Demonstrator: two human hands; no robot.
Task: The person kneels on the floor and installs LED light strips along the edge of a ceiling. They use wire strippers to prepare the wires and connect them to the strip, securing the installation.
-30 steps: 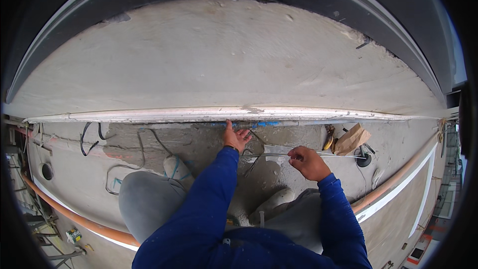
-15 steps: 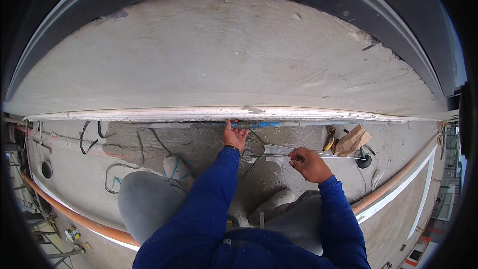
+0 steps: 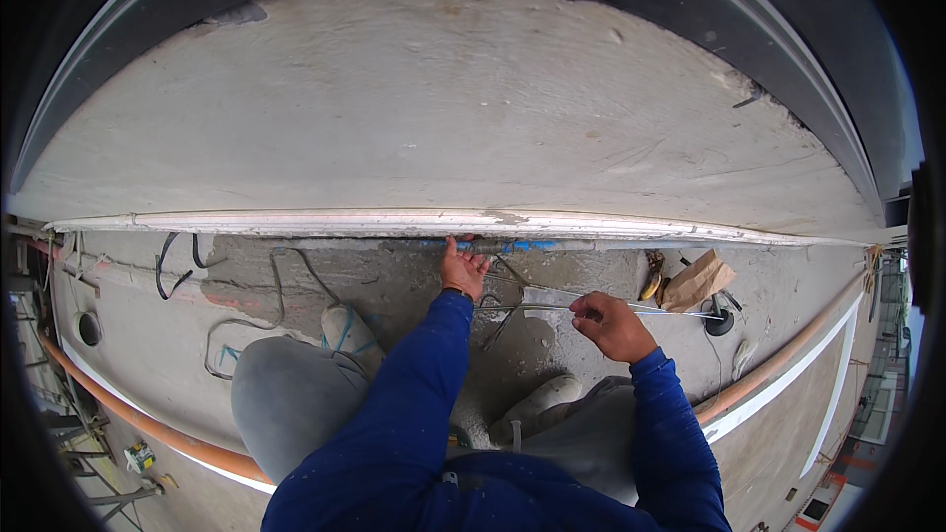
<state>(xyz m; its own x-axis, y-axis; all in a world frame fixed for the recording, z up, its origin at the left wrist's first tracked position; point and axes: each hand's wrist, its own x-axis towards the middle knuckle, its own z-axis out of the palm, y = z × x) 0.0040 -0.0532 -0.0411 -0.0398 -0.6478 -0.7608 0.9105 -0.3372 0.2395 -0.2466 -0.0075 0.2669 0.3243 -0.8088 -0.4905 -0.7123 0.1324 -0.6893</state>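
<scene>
Bare concrete floor (image 3: 158,335). Right hand (image 3: 613,325): fingertips narrowed on one thin rod (image 3: 532,307), reaching left; probably one second rod just beyond. Left of grip: left hand (image 3: 463,271), fingers parted, by one white strip (image 3: 394,224). Right: one paper bag (image 3: 697,281), then one black disc (image 3: 719,323).

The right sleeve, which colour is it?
The right sleeve is blue, seen best in the head view.

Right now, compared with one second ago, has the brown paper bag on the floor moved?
No: the paper bag keeps its place against the orange pipe at right and the nearby black disc.
</scene>
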